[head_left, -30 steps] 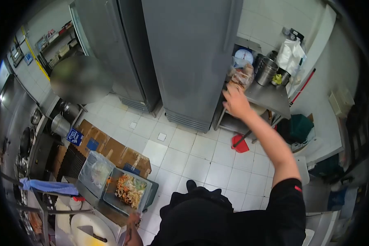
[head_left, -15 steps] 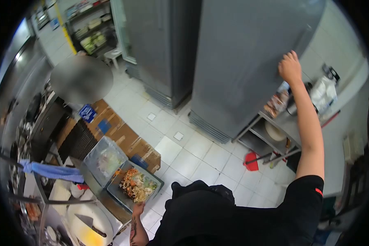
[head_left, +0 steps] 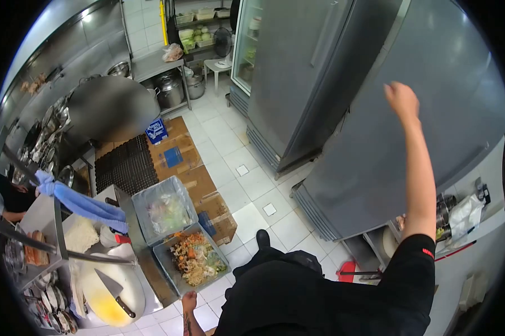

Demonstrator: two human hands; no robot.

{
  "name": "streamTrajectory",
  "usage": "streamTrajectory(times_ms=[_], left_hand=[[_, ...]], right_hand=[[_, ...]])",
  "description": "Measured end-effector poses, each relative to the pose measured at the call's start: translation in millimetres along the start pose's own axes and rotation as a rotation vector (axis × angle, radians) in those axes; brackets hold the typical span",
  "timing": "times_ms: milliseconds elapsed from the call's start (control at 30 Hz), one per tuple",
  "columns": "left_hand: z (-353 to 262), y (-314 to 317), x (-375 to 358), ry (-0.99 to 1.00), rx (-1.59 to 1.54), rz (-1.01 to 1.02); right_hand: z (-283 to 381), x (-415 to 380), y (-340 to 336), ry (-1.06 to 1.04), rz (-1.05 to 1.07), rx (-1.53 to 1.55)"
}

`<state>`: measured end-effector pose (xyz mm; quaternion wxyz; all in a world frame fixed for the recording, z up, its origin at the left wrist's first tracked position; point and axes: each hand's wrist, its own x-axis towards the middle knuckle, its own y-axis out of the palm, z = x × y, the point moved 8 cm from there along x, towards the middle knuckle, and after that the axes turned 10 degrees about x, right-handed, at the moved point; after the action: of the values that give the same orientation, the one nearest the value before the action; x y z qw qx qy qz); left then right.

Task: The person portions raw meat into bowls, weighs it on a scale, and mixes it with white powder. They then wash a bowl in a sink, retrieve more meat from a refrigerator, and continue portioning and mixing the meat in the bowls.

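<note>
My right hand is raised at the end of my outstretched arm, in front of a tall grey fridge door. Its fingers are curled in, and nothing shows in them. Low in the view, my left hand is closed beside the near corner of a grey bin of mixed food scraps; no object shows in it. Behind that bin stands a second one, lined with clear plastic and holding pale scraps.
A knife lies on a round white board at lower left, near a blue cloth. Flattened cardboard and a black mat cover some floor. A second grey fridge stands ahead. A red dustpan is at right.
The view has swung left, so the fridges appear farther right. My right hand has come away from the door's edge, and its fingers are more curled. My left hand is lower, apart from the bin.
</note>
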<state>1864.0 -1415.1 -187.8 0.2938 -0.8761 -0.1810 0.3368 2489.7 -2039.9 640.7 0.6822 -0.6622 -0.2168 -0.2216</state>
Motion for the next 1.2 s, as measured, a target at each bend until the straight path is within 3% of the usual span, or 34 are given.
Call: streamTrajectory(times_ms=[33, 133, 167, 233, 267, 333, 367, 500, 667, 767, 800, 833, 867, 900, 967, 1000, 1067, 1133, 1200], left_hand=[[-6.2, 0.8, -0.2, 0.001, 0.000, -0.002], [-25.2, 2.7, -0.2, -0.083, -0.145, -0.054], [-30.2, -3.2, 1.2, -0.129, -0.134, -0.099], [-33.8, -1.4, 13.4, -0.197, -0.276, -0.208], [-47.6, -3.9, 17.0, -0.206, -0.289, -0.230], [-75.7, -2.7, 16.0, -0.296, -0.297, -0.178], [-98.5, -4.0, 16.4, -0.196, -0.356, -0.263], [-197.7, -19.9, 26.2, -0.136, -0.356, -0.257], [-280.1, -43.9, 136.0, 0.040, -0.424, -0.270], [-390.5, -83.6, 247.8, 0.179, -0.450, -0.173], [-432.9, -92.4, 296.2, 0.344, -0.414, -0.160], [-489.7, -103.6, 337.2, 0.332, -0.245, -0.031], [-562.3, -118.7, 359.4, 0.543, -0.236, -0.040], [-644.1, -140.4, 362.6, 0.534, -0.135, 0.019], [-764.8, -154.8, 393.3, 0.865, -0.273, 0.158], [-814.6, -166.0, 393.5, 0.852, -0.259, 0.226], [-877.2, -184.0, 410.7, 1.035, -0.245, 0.303], [-910.5, -213.4, 423.4, 0.891, -0.394, 0.334], [-891.6, -227.8, 468.9, 0.589, -0.663, 0.252]], right_hand=[[45.8, 20.8, 20.1, -0.190, -0.080, 0.089], [140.9, 88.1, 101.2, -0.502, 0.012, 0.069], [149.9, 110.4, 132.5, -0.516, 0.005, 0.089], [184.4, 145.1, 177.8, -0.749, -0.168, -0.170], [188.6, 163.2, 187.6, -0.763, -0.182, -0.152], [191.5, 197.0, 225.3, -0.700, -0.050, -0.449], [193.1, 203.0, 223.6, -0.606, 0.188, -0.576], [201.0, 234.0, 241.8, -0.689, 0.030, -0.538], [221.4, 218.5, 228.2, -0.695, -0.017, -0.340], [282.4, 184.2, 208.6, -0.828, -0.143, -0.164], [309.3, 168.5, 198.8, -0.883, -0.196, -0.088], [333.2, 157.7, 196.9, -0.856, -0.150, 0.003], [356.8, 146.9, 194.6, -0.909, -0.228, 0.130], [384.2, 138.3, 201.3, -0.936, -0.191, 0.118], [426.9, 106.0, 209.0, -0.962, -0.070, 0.414], [441.4, 85.0, 222.9, -0.976, 0.020, 0.739], [468.5, 39.3, 257.1, -0.951, 0.146, 0.865], [469.3, 6.9, 296.2, -0.865, 0.263, 0.932], [449.2, -19.7, 360.1, -0.699, 0.341, 0.963]])
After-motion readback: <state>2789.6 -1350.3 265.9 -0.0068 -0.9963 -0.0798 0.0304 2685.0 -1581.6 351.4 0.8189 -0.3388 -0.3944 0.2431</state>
